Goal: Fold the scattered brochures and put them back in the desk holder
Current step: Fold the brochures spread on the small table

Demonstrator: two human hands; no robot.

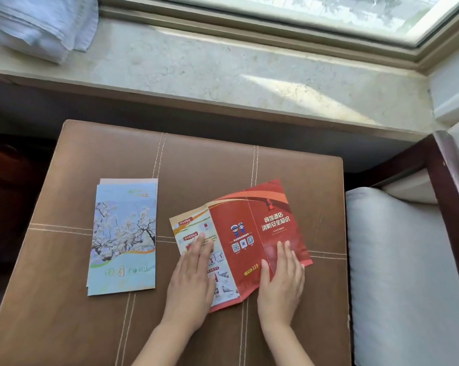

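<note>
A red brochure (239, 228) lies partly unfolded on the brown leather stool (196, 167), with a cream inner panel showing at its left. My left hand (191, 281) rests flat on that cream panel, fingers straight. My right hand (281, 278) presses flat on the red right panel, thumb near the middle crease. To the left lies a folded blue brochure (122, 239) with a blossom picture, stacked on another sheet. No desk holder is in view.
A marble windowsill (223, 64) runs behind the stool, with folded white towels (38, 25) at its left end. A white-cushioned chair with a dark wooden arm (408, 260) stands right beside the stool.
</note>
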